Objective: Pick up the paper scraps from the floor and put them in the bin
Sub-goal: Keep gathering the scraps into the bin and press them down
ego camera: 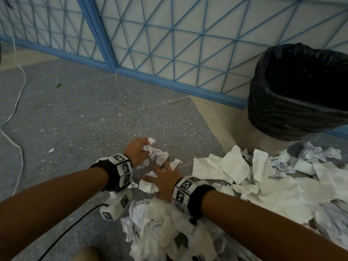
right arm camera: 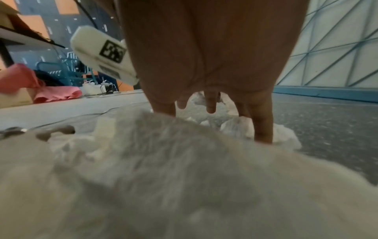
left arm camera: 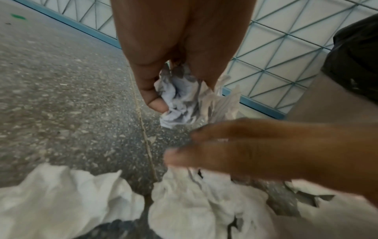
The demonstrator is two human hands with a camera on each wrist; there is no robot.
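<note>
Speckled grey terrazzo floor [ego camera: 79, 113] fills the view, backed by a wall panel [ego camera: 169, 34] of pale sheeting crossed with a blue lattice of squares and diagonals. Off to the right stands the bin [ego camera: 263, 129], a smooth beige drum with a glossy, wrinkled black liner [ego camera: 293, 85] folded over its rim. Spread at its foot and running toward the camera is the heap of paper scraps [ego camera: 278, 187]: torn white sheets, some flat with ragged edges, some balled and creased, a few faintly printed, all lying on the floor beside the bin and none visible inside it. Both forearms reach in low from the bottom edge, each wearing a black wrist band with blocky white marker tiles. The right hand [ego camera: 165, 182] is palm down over the near edge of the heap, fingers spread and straight, tips touching paper in the right wrist view; its grip is slack, holding nothing. The left hand [ego camera: 136, 150] is farther forward, fingers curled in, and its grip is clenched round a crumpled wad [left arm camera: 180, 98], white with grey printing, thumb pressed against its side, the wad hanging just above the floor. A thin white cord [ego camera: 19, 87] snakes along the left, and a tiny green fleck [ego camera: 59, 85] lies near the wall.
</note>
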